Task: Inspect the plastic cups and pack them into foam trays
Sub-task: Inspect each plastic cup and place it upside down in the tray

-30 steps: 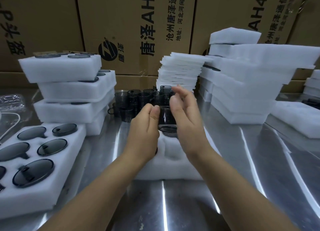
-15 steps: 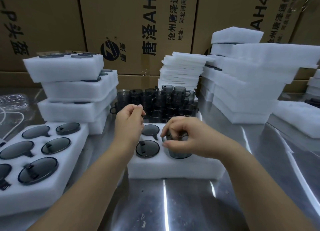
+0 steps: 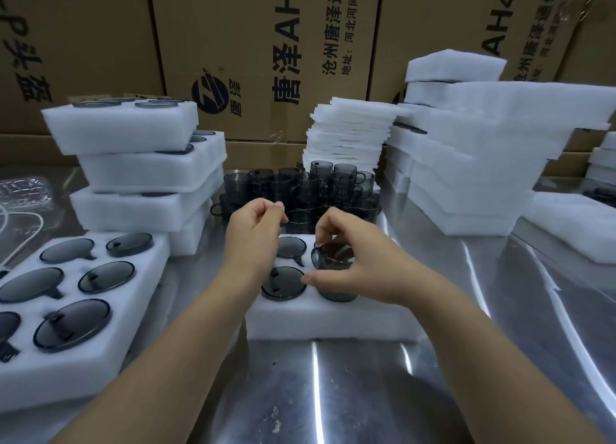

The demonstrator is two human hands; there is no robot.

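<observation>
Head view: fingers (image 3: 330,220) of right hand (image 3: 360,260) curl round cup (image 3: 336,293); left hand (image 3: 255,230) hovers curled, seemingly empty.

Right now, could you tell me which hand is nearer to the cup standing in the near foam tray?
Right. The right hand grips the cup from above; the left hand hovers apart, to its left, over the far side of the foam tray.
</observation>
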